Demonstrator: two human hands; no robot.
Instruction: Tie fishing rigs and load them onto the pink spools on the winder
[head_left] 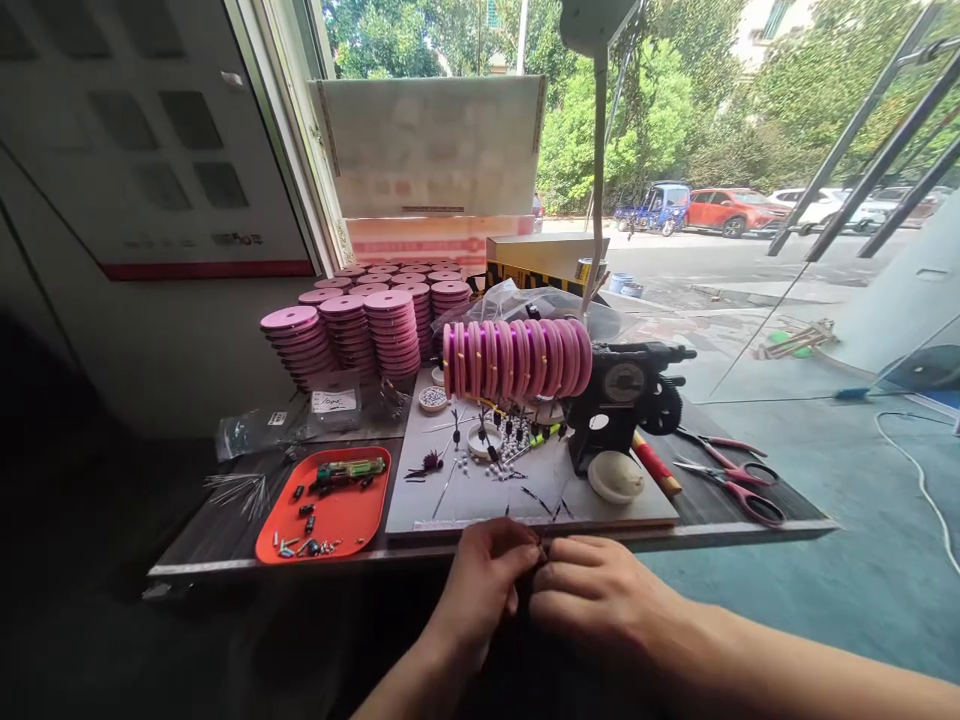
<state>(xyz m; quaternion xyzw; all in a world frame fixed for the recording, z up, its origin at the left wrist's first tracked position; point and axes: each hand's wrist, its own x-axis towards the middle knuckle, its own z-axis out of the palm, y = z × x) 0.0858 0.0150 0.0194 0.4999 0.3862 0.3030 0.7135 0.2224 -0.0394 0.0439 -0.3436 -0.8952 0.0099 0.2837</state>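
Head view: one bench (217,535) bears one white board (480,508), one black winder (622,385) and one red tray (341,520). Two hands meet at the board's near edge: the left hand (487,570) has its grip pinched on one small dark piece (542,552); the right hand (596,590) curls beside it, and I cannot tell whether its grip is clamped. The piece looks light, thin and possibly slippery, best held at its ends by fingertips.

no words clearly legible, handwriting on the white label (334,401) of a plastic bag (337,421) beyond and left of the left hand (489,568) unreadable, blurred print on the wall poster (154,140) farther left
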